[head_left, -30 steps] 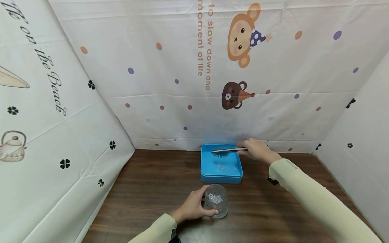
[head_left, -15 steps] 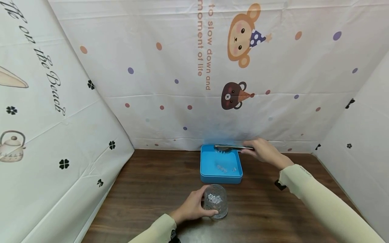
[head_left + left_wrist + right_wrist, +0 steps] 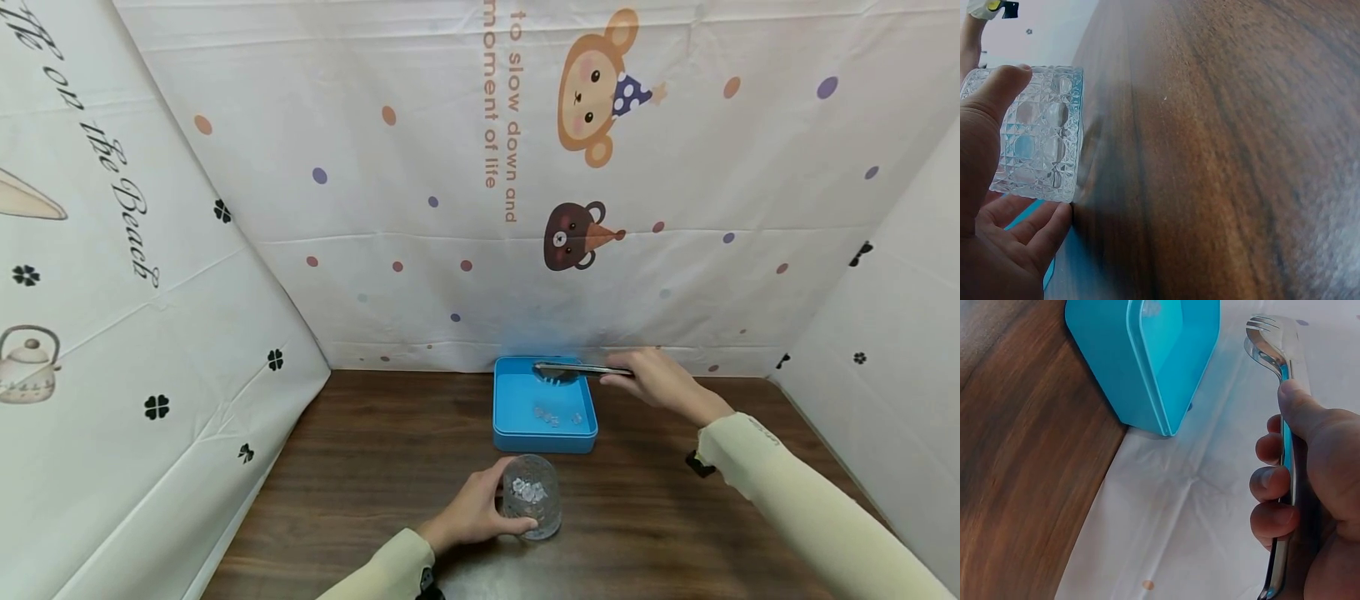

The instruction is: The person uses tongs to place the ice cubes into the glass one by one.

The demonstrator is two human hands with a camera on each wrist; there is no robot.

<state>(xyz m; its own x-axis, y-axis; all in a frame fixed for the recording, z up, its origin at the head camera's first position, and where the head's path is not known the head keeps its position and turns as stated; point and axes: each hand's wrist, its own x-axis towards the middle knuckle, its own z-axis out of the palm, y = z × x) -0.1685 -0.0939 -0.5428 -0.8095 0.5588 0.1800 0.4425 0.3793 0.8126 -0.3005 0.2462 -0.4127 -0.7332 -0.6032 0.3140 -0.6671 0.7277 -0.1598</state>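
Observation:
On the near part of the table, my left hand curls thumb and fingers around a clear cut-glass tumbler. Small clear pieces like ice or crystals show inside it. Its patterned wall fills the space between thumb and fingers in the left wrist view. My right hand grips metal serving tongs whose head, fork-shaped on one side, hangs over the back of a blue tray. Whether the tongs pinch anything is too small to tell. Several clear pieces lie in the tray.
The dark wooden table ends at a white printed cloth just behind the tray. More cloth rises along the left side, and another along the right.
My right hand has shifted a little to the right with the tongs, drawing their head rightward over the tray. The left hand and the tumbler have stayed in place.

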